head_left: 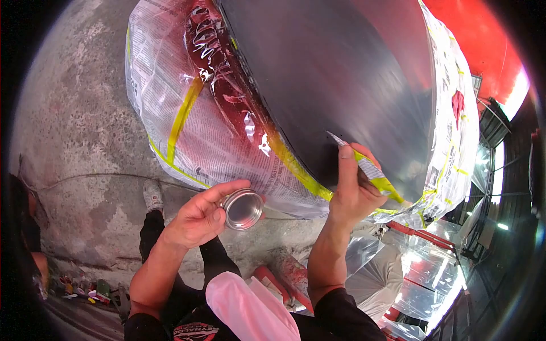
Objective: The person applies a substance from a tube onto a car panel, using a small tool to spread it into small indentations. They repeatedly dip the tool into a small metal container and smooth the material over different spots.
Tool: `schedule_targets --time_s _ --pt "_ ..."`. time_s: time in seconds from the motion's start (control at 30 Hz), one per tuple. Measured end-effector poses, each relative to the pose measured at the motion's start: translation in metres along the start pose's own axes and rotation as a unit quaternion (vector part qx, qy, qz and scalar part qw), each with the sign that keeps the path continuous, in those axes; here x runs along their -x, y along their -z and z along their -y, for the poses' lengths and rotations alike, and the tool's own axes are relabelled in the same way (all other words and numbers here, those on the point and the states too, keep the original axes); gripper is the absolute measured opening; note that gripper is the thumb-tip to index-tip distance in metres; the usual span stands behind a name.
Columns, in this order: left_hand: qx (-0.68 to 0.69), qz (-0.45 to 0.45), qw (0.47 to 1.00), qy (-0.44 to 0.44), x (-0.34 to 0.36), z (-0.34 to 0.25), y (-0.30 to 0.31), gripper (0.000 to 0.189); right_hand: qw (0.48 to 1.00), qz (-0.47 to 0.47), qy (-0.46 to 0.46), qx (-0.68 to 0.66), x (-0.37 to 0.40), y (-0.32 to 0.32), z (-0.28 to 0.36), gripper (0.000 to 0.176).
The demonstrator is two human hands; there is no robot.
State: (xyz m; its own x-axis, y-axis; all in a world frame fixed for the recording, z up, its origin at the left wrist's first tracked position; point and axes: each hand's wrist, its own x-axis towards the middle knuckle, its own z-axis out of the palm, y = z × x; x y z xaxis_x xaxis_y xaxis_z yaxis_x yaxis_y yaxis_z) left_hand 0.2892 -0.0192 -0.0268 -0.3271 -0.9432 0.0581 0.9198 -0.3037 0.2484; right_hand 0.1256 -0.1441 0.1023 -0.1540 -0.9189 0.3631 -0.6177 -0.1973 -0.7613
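Observation:
My left hand [196, 219] is closed round a small round metal tin [243, 209], its shiny circular face turned up. Between the fingers of my right hand [355, 190] is a slim pointed tool [336, 138], whose tip is at or just above the dark grey curved panel [341, 68]; whether it touches cannot be made out. A yellow and white strip [372, 170] shows along my right hand, over the panel's lower edge. Yellow tape [296, 170] and newsprint masking [222, 150] under clear plastic border the panel on the left.
Concrete floor [79, 113] lies at the left, with a thin cable across it. Small items [99, 292] are at the lower left, near part of another person [34, 227]. More masking [449, 113] and a red surface [483, 34] are on the right. Plastic sheeting [421, 273] hangs at the lower right.

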Motion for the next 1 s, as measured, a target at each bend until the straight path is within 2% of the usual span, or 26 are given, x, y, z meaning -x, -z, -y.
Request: schedule_targets --time_s 0.07,0.17,0.33,0.4,0.43,0.5,0.53,0.6,0.73,0.8,1.0 --pt "-0.003 0.002 1.000 -0.002 -0.001 0.000 0.000 0.062 0.998 -0.007 -0.011 -0.067 -0.005 0.004 0.004 0.014" --pt "-0.003 0.005 1.000 -0.003 -0.001 0.000 0.001 0.062 0.994 -0.035 -0.021 -0.101 -0.008 0.008 -0.002 0.015" --pt "0.003 0.002 1.000 -0.005 -0.003 -0.003 0.001 0.062 0.997 -0.037 -0.033 -0.058 0.001 0.014 0.008 0.011" --pt "0.011 -0.001 1.000 -0.004 -0.003 -0.006 0.001 0.062 0.993 0.023 0.050 -0.105 0.017 0.020 0.009 0.011" --pt "0.008 -0.001 1.000 -0.007 -0.005 -0.008 0.000 0.062 0.992 0.023 0.052 -0.109 0.024 0.023 0.011 0.011" --pt "0.033 0.008 0.999 -0.033 -0.008 -0.011 -0.003 0.059 0.975 0.182 0.102 -0.072 0.035 0.026 0.015 0.014" --pt "0.027 0.005 0.999 -0.034 -0.009 -0.013 -0.005 0.059 0.975 0.182 0.102 -0.079 0.036 0.022 0.018 0.014" --pt "0.034 0.005 0.999 -0.038 -0.012 -0.016 -0.007 0.059 0.954 0.264 0.127 -0.066 0.039 0.018 0.026 0.018" --pt "-0.001 -0.001 1.000 -0.025 -0.017 -0.017 -0.011 0.062 0.944 0.301 0.131 -0.029 0.040 0.014 0.036 0.018" --pt "0.008 -0.003 1.000 -0.017 -0.019 -0.015 -0.015 0.062 0.931 0.323 0.168 0.000 0.039 0.014 0.033 0.017" --pt "0.021 0.015 1.000 -0.014 -0.025 -0.006 -0.025 0.061 0.940 0.310 0.139 -0.006 0.034 0.027 0.033 0.016"
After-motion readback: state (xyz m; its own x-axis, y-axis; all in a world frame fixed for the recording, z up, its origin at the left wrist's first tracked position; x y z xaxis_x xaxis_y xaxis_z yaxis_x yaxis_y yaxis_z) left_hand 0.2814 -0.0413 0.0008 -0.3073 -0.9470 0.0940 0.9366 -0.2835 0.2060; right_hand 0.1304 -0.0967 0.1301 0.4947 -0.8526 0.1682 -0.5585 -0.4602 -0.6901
